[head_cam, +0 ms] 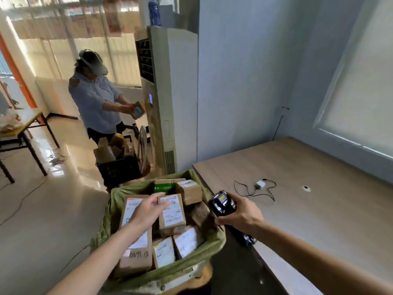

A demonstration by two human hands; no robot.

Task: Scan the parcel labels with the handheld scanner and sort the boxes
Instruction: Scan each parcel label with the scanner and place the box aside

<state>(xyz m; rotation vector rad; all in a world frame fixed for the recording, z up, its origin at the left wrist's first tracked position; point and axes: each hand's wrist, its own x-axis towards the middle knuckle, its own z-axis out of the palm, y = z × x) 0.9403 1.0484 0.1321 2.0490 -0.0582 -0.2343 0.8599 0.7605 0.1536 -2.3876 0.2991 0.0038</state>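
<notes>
A green sack (119, 211) stands open in front of me, packed with several brown cardboard parcels bearing white labels. My left hand (146, 211) hovers over them with fingers spread, fingertips close to a small upright labelled box (172, 216); it holds nothing. My right hand (240, 216) grips a black handheld scanner (222, 202), its head pointing toward the sack. A green parcel (164, 186) lies at the sack's far side next to another brown box (190, 190).
A wooden table (319, 201) stretches to the right, with a white charger and black cable (259, 185) on it. A tall white air conditioner (172, 99) stands behind the sack. Another person (95, 101) handles a box over a black crate of parcels (118, 165).
</notes>
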